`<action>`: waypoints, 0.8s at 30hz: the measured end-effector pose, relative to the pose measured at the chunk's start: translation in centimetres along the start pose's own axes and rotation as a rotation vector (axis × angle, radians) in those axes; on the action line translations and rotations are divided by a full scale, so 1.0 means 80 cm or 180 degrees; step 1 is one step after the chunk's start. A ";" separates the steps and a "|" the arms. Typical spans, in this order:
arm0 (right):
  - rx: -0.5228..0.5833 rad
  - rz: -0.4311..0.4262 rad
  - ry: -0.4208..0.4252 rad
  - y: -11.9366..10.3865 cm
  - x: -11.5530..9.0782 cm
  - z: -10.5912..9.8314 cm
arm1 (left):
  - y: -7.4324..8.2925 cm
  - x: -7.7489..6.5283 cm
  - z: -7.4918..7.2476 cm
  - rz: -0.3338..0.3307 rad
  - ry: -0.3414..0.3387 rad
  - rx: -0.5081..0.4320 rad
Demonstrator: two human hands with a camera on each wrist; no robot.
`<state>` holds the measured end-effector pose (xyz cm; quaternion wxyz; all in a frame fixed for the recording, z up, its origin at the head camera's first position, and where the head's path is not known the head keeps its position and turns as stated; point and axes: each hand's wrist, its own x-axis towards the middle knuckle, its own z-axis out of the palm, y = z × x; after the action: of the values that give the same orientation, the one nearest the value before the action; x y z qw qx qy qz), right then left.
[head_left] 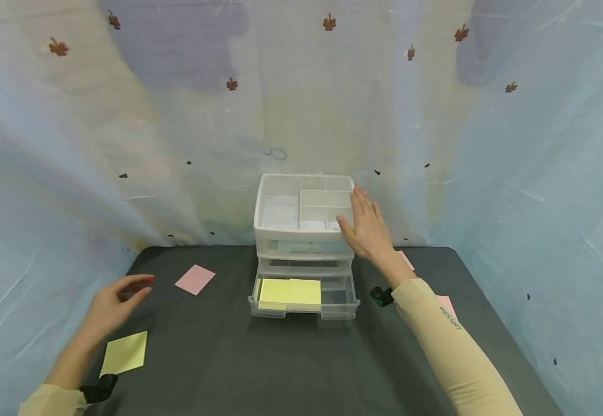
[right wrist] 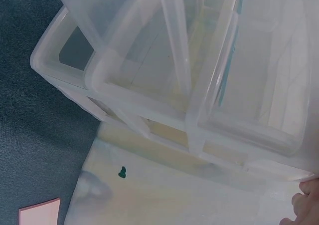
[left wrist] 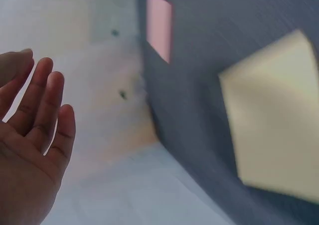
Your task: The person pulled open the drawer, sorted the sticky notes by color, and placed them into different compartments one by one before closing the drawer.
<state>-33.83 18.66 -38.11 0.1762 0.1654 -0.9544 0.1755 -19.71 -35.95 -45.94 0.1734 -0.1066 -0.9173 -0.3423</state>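
Note:
A white drawer organizer (head_left: 305, 236) with a divided top tray stands at the back of the dark table. Its clear lower drawer (head_left: 339, 293) is pulled out, with two yellow sticky note pads (head_left: 274, 292) lying side by side inside. My right hand (head_left: 370, 231) rests against the organizer's upper right side, fingers extended; in the right wrist view only some fingertips (right wrist: 305, 205) show at the corner. Off to the left, my left hand (head_left: 110, 309) hovers with loosely bent fingers and holds nothing. Below it lies a yellow sticky note pad (head_left: 125, 352), large in the left wrist view.
A pink sticky note pad (head_left: 195, 279) lies left of the organizer. Two more pink pads, one behind (head_left: 406, 260) and one nearer (head_left: 447, 306), are partly hidden by my right arm. A patterned curtain (head_left: 301, 115) hangs round the table's back and sides.

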 end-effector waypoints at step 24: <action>0.0056 -0.0026 0.0078 0.002 0.000 0.004 | -0.094 -0.051 0.002 -0.0238 -0.1048 0.0734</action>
<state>-33.96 18.65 -38.41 0.1871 0.1686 -0.9499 0.1852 -18.37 -41.76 -52.08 0.0193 -0.1065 -0.9697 -0.2192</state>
